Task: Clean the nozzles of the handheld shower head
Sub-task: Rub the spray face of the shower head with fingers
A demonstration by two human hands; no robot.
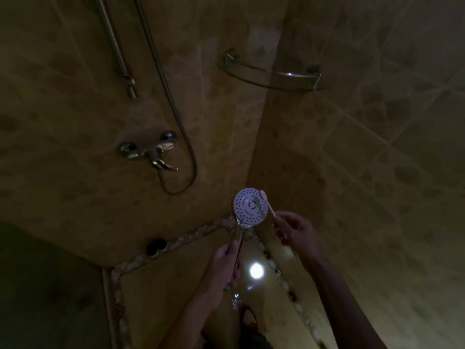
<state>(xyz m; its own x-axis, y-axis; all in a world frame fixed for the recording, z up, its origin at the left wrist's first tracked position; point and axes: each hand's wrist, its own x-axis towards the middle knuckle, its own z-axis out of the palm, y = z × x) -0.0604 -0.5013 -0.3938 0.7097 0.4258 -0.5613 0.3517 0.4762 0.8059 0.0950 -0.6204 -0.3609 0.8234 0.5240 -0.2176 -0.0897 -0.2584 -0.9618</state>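
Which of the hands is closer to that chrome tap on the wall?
Left. The left hand, gripping the shower head handle, sits below the tap; the right hand, holding the toothbrush, is farther right.

We see the left hand (225, 267) gripping the shower head (250, 207) by its handle, nozzle face up. The right hand (295, 231) pinches a toothbrush (268, 204), its head at the face's rim.

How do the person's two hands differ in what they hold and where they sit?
The left hand grips the shower head by its handle, while the right hand pinches a thin brush. The left hand sits lower, below the nozzle face; the right hand is higher, beside it. Both hold something.
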